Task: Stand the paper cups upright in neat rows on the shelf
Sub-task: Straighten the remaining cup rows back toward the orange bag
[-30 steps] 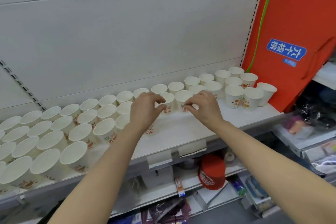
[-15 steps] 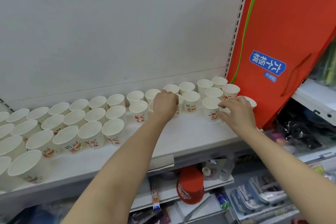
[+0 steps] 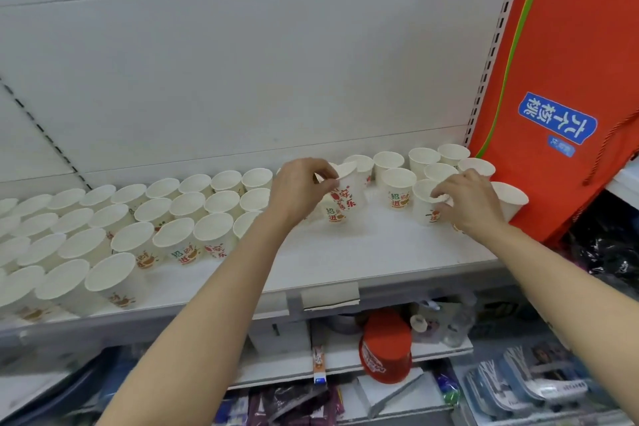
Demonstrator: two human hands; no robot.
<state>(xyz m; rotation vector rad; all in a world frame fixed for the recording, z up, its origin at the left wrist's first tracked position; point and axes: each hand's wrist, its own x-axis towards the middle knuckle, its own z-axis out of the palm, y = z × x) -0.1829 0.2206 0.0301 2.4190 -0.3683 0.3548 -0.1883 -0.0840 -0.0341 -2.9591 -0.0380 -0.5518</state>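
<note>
The left hand [image 3: 299, 190] pinches the rim of a tilted cup [image 3: 347, 188], held raised just above another cup [image 3: 333, 213] standing on the shelf [image 3: 345, 252]. The right hand [image 3: 468, 199] curls its fingers round the rim of an upright cup [image 3: 425, 202] near the shelf's right end. Paper cups [image 3: 179, 218] stand upright in rows across the left part — several more behind both hands. An orange bag [image 3: 567, 79] leans at the right end.
</note>
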